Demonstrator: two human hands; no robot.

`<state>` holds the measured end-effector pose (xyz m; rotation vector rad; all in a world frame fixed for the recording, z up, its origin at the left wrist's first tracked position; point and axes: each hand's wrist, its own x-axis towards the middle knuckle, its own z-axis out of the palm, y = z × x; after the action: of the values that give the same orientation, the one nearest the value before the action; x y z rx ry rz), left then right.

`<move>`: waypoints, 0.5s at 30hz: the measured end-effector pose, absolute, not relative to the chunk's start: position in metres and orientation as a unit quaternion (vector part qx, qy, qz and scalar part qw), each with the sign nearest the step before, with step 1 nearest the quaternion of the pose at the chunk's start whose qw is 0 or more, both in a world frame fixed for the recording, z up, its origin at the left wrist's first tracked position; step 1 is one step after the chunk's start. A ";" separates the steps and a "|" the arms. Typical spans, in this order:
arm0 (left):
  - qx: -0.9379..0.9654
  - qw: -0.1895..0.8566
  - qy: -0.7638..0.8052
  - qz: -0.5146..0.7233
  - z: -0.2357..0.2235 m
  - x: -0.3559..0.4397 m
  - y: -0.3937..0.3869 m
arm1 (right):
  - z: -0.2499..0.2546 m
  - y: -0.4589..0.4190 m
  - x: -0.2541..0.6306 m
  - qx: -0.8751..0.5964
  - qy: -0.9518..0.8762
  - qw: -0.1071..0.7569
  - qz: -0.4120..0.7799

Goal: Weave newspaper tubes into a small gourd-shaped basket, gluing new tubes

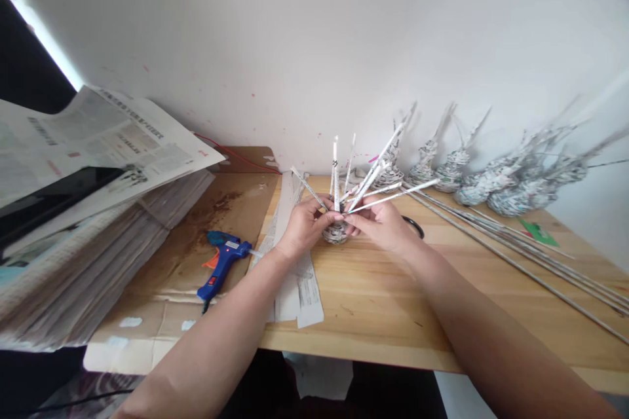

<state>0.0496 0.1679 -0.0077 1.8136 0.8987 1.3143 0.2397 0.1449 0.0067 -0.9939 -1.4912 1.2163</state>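
Between my hands, in the middle of the head view, is a small round woven newspaper basket point(336, 234) with rolled paper sticks point(336, 173) standing up and fanning out from its rim. My left hand point(308, 222) is closed on the basket's left side, thumb at the rim. My right hand point(381, 219) grips its right side, fingers at the rim by a paper stick point(398, 195) that slants out to the right. The fingers hide much of the rim. A black ring-shaped thing point(413, 227) shows just past my right hand.
A blue glue gun point(223, 266) lies on stained cardboard point(167, 275) at left, beside a tall newspaper stack point(118, 262) bearing a dark phone-like device point(59, 203). Paper strips point(308, 291) lie under my left arm. Several woven paper pieces point(449, 170) line the wall; long paper rods point(515, 242) lie at right.
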 end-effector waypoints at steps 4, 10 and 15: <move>0.706 0.349 0.350 0.507 -0.008 0.049 0.169 | 0.006 0.145 0.237 -0.400 -0.602 0.501 0.477; 0.705 0.344 0.357 0.507 -0.008 0.050 0.168 | 0.008 0.144 0.236 -0.391 -0.634 0.523 0.415; 0.706 0.355 0.348 0.505 -0.008 0.051 0.167 | 0.011 0.141 0.238 -0.378 -0.664 0.533 0.364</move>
<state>0.0506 0.1671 -0.0076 1.8241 0.8988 1.3047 0.2383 0.1413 0.0109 -0.9006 -1.5840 0.8670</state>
